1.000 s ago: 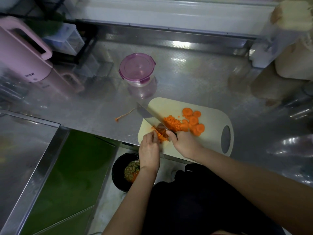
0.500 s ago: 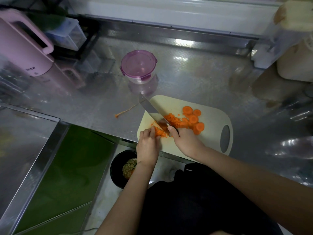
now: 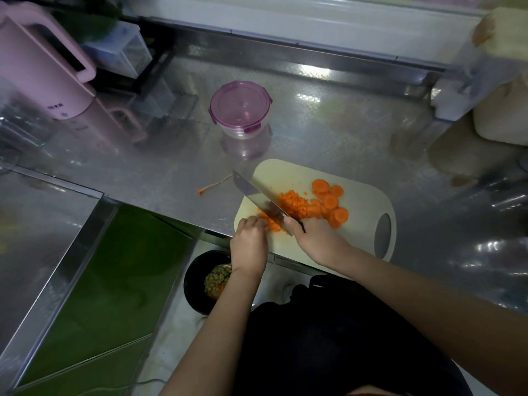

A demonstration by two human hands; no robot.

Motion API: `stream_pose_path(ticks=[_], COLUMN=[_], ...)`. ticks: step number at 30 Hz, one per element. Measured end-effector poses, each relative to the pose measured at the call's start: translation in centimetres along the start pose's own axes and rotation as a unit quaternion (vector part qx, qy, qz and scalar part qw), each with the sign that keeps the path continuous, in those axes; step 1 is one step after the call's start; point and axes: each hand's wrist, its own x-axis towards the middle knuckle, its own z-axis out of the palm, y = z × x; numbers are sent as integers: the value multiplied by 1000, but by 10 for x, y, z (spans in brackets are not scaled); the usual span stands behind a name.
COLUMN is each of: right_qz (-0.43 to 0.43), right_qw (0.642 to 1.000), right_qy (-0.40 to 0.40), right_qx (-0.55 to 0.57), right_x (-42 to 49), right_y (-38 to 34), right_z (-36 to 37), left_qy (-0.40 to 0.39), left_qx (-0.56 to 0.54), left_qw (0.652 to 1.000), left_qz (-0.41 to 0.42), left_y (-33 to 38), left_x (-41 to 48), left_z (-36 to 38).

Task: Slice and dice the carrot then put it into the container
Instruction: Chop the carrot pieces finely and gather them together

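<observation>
The right hand (image 3: 317,241) grips the knife (image 3: 254,192) by its handle, with the blade angled across the board (image 3: 365,195). The left hand (image 3: 250,247) has its fingers curled, and the tips seem to pinch a small clump of carrot (image 3: 273,224) just left of the blade, which partly hides it. Right of the blade lies a heap of dice (image 3: 294,207), then round slices (image 3: 330,200). The lidded container (image 3: 240,108) stands well behind the board.

left grip (image 3: 249,242): fingers curled on carrot (image 3: 275,226) | right grip (image 3: 315,238): clenched round knife (image 3: 253,193)
</observation>
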Motion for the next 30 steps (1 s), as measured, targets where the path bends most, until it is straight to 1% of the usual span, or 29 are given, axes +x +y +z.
stream_pose_path(ticks=[6, 12, 15, 17, 23, 30], right_qz=[-9, -6, -2, -2, 1, -5], right_qw=[1000, 998, 997, 997, 998, 998], right_qy=[-2, 3, 4, 5, 10, -5], right_qx=[-24, -64, -80, -81, -64, -58], right_x=[0, 0, 1, 2, 3, 4], right_y=[-3, -7, -7, -6, -3, -1], right_z=[5, 4, 10, 14, 13, 12], left_qy=[12, 3, 15, 32, 58, 41], left_qx=[20, 22, 22, 30, 43, 53], left_qw=[1000, 1000, 999, 998, 995, 996], left_qz=[10, 19, 42, 55, 62, 58], left_y=[-2, -5, -7, -7, -8, -6], left_x=[0, 0, -1, -2, -2, -2], left_z=[1, 4, 6, 5, 6, 4])
